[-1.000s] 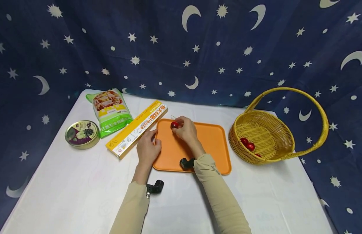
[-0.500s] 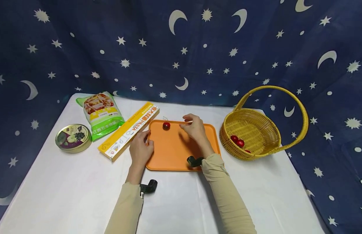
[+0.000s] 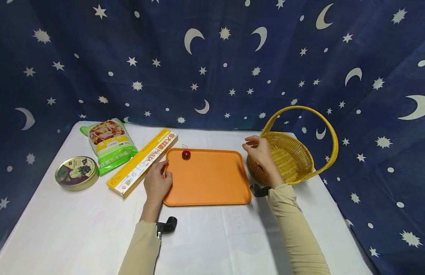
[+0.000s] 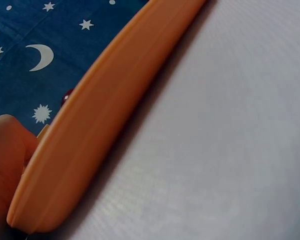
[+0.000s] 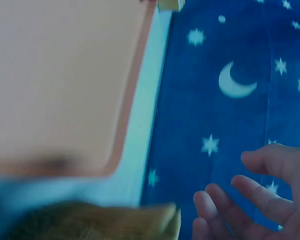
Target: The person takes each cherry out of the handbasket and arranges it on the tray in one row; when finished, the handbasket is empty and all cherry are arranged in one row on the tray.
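Note:
A dark red cherry (image 3: 186, 154) with a thin stem lies near the far left corner of the orange tray (image 3: 209, 179). My left hand (image 3: 158, 182) holds the tray's left edge, thumb at the rim. In the left wrist view part of that hand (image 4: 7, 165) shows beside the tray's side wall (image 4: 114, 100). My right hand (image 3: 261, 151) hovers at the left side of the yellow wicker basket (image 3: 284, 166), fingers loosely bent. Nothing lies between its fingers in the right wrist view. It hides the basket's left part.
Left of the tray a pasta box (image 3: 142, 162) lies at a slant. Farther left are a green food bag (image 3: 111, 145) and a round tin (image 3: 77, 173). The basket's tall handle (image 3: 330, 133) arches up on the right. Behind the table hangs a starry curtain (image 3: 216, 76).
My right hand has let go of the cherry at the tray's far left corner and moved right to the basket. The left hand stays at the tray's edge. The head view has shifted.

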A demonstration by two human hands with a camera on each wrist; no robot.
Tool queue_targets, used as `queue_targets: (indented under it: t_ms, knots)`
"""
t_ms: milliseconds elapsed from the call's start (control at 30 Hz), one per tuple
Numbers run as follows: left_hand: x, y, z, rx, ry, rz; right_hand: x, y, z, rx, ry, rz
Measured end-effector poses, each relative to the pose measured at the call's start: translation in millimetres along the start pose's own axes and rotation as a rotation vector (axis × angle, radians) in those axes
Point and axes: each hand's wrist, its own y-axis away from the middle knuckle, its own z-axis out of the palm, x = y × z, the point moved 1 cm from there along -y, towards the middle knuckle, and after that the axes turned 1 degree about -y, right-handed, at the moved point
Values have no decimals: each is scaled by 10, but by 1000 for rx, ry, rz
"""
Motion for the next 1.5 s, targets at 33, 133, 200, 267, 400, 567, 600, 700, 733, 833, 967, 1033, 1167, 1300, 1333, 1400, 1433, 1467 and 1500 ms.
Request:
queue_targets:
  t_ms: [33,133,200,267,400,567,600,700,733,833,967,1033,1167,1300,1333,1400,1433,1467,1500]
  knots:
    - [-7,2,-2,1,-2,-1,42,-2,-57,-9,8,11]
    - [-25,5,-5,2,-5,-1,181,-13,-233,-54,18,66]
    - [-32,6,-4,3,-5,0,280,-32,-349,-112,12,124]
    - [-34,5,-4,5,-4,3,373,-60,-454,-186,10,177]
    - [-28,1,-1,7,-1,6,553,-137,-611,-391,27,250]
    - [-16,-3,15,-7,-1,-3,732,-224,-714,-625,27,341]
    - [-12,-3,18,-10,0,-6,756,-239,-719,-654,30,362]
    - [-6,-4,21,-10,-1,-12,797,-278,-715,-709,60,398]
    - [-4,-5,21,-10,-2,-15,801,-289,-703,-729,74,398]
    - [-9,-9,20,-14,-10,-21,809,-319,-655,-766,104,416]
    - [-13,-21,13,-22,-17,-27,814,-358,-579,-795,129,432]
    - [-7,-24,9,-25,-19,-29,818,-366,-559,-803,140,429]
    - [20,-21,4,-36,-16,-35,821,-351,-575,-809,133,411]
    - [29,-23,-1,-40,-16,-33,789,-321,-612,-766,145,331]
    - [28,-24,-6,-37,-15,-31,776,-314,-614,-752,147,309]
    - [17,-26,-9,-29,-15,-26,749,-305,-610,-724,145,276]
    - [13,-26,-9,-25,-12,-25,737,-303,-604,-709,146,261]
    - [9,-23,-8,-24,-9,-25,724,-301,-600,-699,143,239]
    - [6,-19,-7,-24,-8,-25,707,-298,-600,-690,139,220]
